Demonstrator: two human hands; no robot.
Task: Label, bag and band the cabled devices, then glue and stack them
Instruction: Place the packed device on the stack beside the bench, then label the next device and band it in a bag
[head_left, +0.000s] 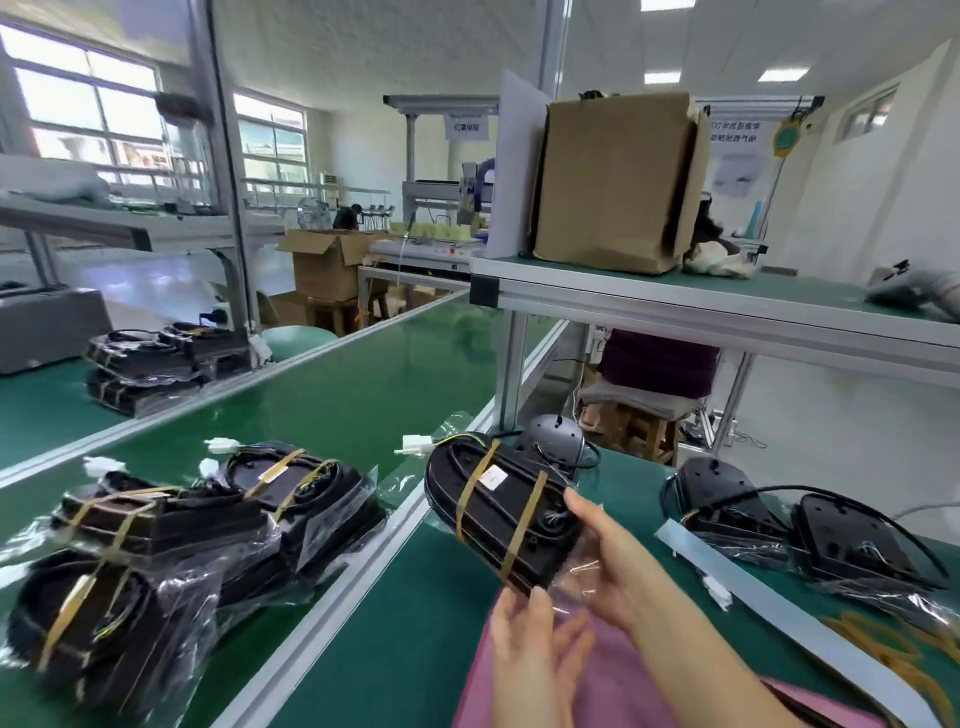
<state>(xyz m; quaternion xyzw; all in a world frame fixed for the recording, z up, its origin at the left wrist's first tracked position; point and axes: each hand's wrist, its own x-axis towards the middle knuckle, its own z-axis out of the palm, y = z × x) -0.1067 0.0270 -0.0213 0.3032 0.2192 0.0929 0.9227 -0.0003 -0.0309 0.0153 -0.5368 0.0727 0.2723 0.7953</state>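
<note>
Your left grip (535, 644) and right grip (608, 545) both hold the banded device (498, 512) by its near end, above the tabletop (415, 623) just right of the rail (363, 566); left thumb on top with fingers under the bag tail, right fingers wrapped over its side. It's labelled, bagged and double-banded, so I'd say only glue and stacking are left for it; the pile (171, 525) on the belt (337, 395) looks banded too, while the two devices at right (852, 540) sit unbanded. Leftward over the rail is open, the shelf (701, 306) hangs overhead and a grey device (553, 436) sits just behind
</note>
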